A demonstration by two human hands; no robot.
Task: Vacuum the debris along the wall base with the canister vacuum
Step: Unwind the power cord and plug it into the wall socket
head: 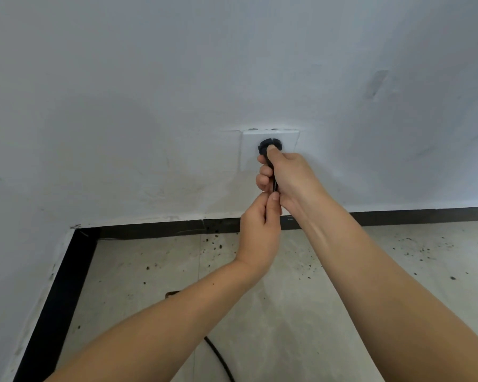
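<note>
A black round plug (266,146) sits against the white wall socket plate (253,144). My right hand (286,177) grips the plug, thumb on its top. Just below, my left hand (258,230) pinches the black cord (274,186) that hangs from the plug. More of the cord (218,357) runs over the floor between my forearms. Dark debris crumbs (214,245) lie scattered on the pale tiles along the black baseboard (149,228). The canister vacuum is out of view.
The white wall fills the upper view and meets a second wall in a corner at the left (75,230). More crumbs (425,252) lie on the floor at the right. A small brown thing (173,293) shows behind my left forearm.
</note>
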